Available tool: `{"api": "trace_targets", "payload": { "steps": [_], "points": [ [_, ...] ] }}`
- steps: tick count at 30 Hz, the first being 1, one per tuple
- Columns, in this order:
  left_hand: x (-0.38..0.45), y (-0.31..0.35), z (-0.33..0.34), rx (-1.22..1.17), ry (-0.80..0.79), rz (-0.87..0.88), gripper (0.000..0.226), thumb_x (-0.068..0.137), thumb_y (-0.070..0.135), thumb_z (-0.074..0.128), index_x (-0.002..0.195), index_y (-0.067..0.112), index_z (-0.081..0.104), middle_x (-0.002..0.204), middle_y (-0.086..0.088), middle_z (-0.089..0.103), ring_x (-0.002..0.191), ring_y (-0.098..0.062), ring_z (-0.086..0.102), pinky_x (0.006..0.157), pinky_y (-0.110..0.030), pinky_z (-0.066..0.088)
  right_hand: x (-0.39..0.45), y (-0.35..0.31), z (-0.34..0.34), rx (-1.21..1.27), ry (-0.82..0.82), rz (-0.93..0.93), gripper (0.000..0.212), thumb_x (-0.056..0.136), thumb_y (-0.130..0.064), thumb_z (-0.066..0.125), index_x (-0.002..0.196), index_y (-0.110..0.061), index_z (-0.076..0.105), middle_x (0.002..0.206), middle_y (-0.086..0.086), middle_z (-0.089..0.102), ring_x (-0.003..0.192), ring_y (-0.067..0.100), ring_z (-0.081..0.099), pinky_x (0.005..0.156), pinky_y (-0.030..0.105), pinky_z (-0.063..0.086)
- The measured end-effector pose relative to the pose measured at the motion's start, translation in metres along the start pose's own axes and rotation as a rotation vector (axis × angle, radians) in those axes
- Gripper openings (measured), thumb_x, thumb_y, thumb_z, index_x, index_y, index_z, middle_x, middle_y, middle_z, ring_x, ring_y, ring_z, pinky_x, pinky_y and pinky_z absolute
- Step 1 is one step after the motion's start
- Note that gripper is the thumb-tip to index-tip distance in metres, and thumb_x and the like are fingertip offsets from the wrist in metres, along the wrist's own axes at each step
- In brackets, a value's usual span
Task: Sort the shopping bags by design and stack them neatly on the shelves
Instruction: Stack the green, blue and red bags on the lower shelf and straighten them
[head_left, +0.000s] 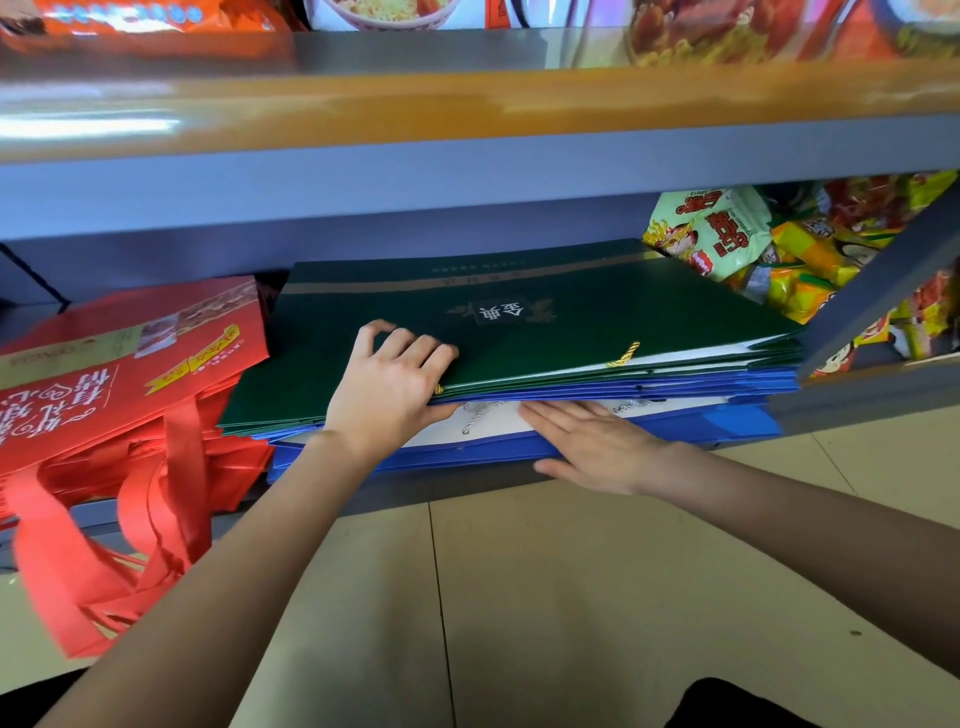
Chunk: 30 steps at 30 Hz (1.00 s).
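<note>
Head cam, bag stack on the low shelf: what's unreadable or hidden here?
- Number of blue bags: head view, edges merge under the green bags.
- Right hand fingertips: slid between blue layers, hidden.
- Left hand thumb tip: under the green stack's edge.
- Red bags: cut off by the left edge, handles blurred.
- Snack packets: partly behind the shelf post.

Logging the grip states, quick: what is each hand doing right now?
Left hand: grips the front edge of the green bags, fingers on top.
Right hand: open, flat fingers slid in among the blue bags.
</note>
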<state>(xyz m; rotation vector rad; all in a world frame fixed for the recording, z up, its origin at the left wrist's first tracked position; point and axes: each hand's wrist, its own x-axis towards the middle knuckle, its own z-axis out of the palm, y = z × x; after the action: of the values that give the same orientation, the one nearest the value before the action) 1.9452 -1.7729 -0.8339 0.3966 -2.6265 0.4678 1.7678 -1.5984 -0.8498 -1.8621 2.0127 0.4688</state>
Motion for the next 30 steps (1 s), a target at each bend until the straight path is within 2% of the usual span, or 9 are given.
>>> {"api": "trace_targets", "payload": {
  "steps": [2, 4, 7, 10, 13, 17, 20, 25, 30],
  "points": [
    [-0.001, 0.001, 0.0, -0.015, -0.037, -0.004, 0.048, 0.068, 0.048, 0.075, 0.097, 0.01, 0.068, 0.084, -0.004, 0.067, 0.074, -0.028, 0.061, 0.087, -0.041, 0.033, -0.007, 0.004, 0.0, 0.035, -0.009, 0.036, 0.067, 0.1, -0.05, 0.022, 0.151, -0.018, -0.006, 0.159, -0.003, 0.0, 0.145, 0.016, 0.007, 0.118, 0.035, 0.007],
    [-0.002, 0.003, 0.001, -0.035, -0.064, -0.011, 0.051, 0.065, 0.048, 0.078, 0.098, 0.01, 0.068, 0.085, -0.005, 0.067, 0.075, -0.028, 0.061, 0.086, -0.04, 0.033, -0.016, 0.001, 0.0, 0.033, 0.127, 0.002, 0.065, 0.099, -0.051, 0.014, 0.15, -0.011, 0.018, 0.156, 0.002, 0.021, 0.14, 0.018, 0.025, 0.115, 0.032, 0.022],
    [-0.009, 0.006, 0.005, -0.068, -0.102, -0.023, 0.055, 0.062, 0.05, 0.08, 0.1, 0.011, 0.067, 0.089, -0.005, 0.066, 0.078, -0.029, 0.061, 0.086, -0.041, 0.033, -0.032, -0.004, 0.005, -0.04, 0.499, -0.264, 0.051, 0.101, -0.033, 0.023, 0.111, -0.008, 0.066, 0.112, 0.005, 0.065, 0.101, 0.02, 0.061, 0.078, 0.032, 0.055],
    [-0.019, 0.014, 0.013, -0.086, -0.156, -0.027, 0.062, 0.06, 0.055, 0.078, 0.103, 0.011, 0.064, 0.095, -0.005, 0.065, 0.082, -0.029, 0.06, 0.086, -0.04, 0.034, -0.043, 0.002, 0.001, -0.093, 0.721, -0.353, 0.027, 0.091, -0.016, 0.044, 0.103, -0.008, 0.067, 0.102, 0.003, 0.065, 0.087, 0.022, 0.061, 0.073, 0.034, 0.054],
    [-0.026, 0.02, 0.019, -0.111, -0.188, -0.044, 0.073, 0.056, 0.055, 0.079, 0.11, 0.014, 0.053, 0.102, -0.005, 0.063, 0.088, -0.028, 0.056, 0.083, -0.039, 0.038, -0.046, 0.029, -0.014, -0.022, 0.817, -0.163, 0.031, 0.086, -0.015, 0.056, 0.116, -0.007, 0.06, 0.117, 0.01, 0.058, 0.096, 0.023, 0.052, 0.087, 0.037, 0.048],
    [-0.023, 0.018, 0.019, -0.184, -0.24, -0.036, 0.083, 0.053, 0.056, 0.081, 0.117, 0.017, 0.046, 0.112, -0.004, 0.061, 0.099, -0.023, 0.043, 0.082, -0.04, 0.049, -0.054, 0.08, -0.023, 0.146, 0.382, 0.181, 0.084, 0.081, -0.041, 0.07, 0.147, -0.018, 0.024, 0.151, 0.007, 0.019, 0.132, 0.026, 0.029, 0.111, 0.042, 0.031],
    [-0.018, 0.017, 0.014, -0.168, -0.324, -0.051, 0.088, 0.051, 0.058, 0.082, 0.122, 0.019, 0.048, 0.118, -0.004, 0.059, 0.105, -0.023, 0.041, 0.086, -0.044, 0.047, -0.054, 0.106, -0.023, 0.031, 0.095, 0.231, 0.111, 0.073, -0.05, 0.074, 0.15, -0.029, -0.002, 0.157, -0.001, -0.007, 0.144, 0.024, 0.006, 0.117, 0.038, 0.013],
    [0.015, 0.044, -0.007, -0.112, -0.621, -0.02, 0.099, 0.072, 0.071, 0.058, 0.149, 0.028, 0.011, 0.154, 0.0, 0.012, 0.139, -0.026, 0.014, 0.113, -0.046, 0.012, -0.047, 0.107, -0.008, -0.118, 0.03, 0.238, 0.127, 0.07, -0.051, 0.076, 0.146, -0.028, -0.023, 0.155, 0.002, -0.021, 0.145, 0.023, -0.01, 0.116, 0.04, -0.004],
    [0.024, 0.077, 0.003, -0.107, -0.596, -0.004, 0.098, 0.08, 0.063, 0.057, 0.15, 0.028, -0.002, 0.156, -0.001, 0.006, 0.14, -0.025, 0.013, 0.114, -0.043, 0.013, -0.041, 0.094, 0.003, -0.223, 0.09, 0.225, 0.125, 0.071, -0.055, 0.072, 0.146, -0.023, -0.023, 0.157, 0.002, -0.013, 0.146, 0.021, -0.005, 0.116, 0.04, -0.006]
  ]
}}
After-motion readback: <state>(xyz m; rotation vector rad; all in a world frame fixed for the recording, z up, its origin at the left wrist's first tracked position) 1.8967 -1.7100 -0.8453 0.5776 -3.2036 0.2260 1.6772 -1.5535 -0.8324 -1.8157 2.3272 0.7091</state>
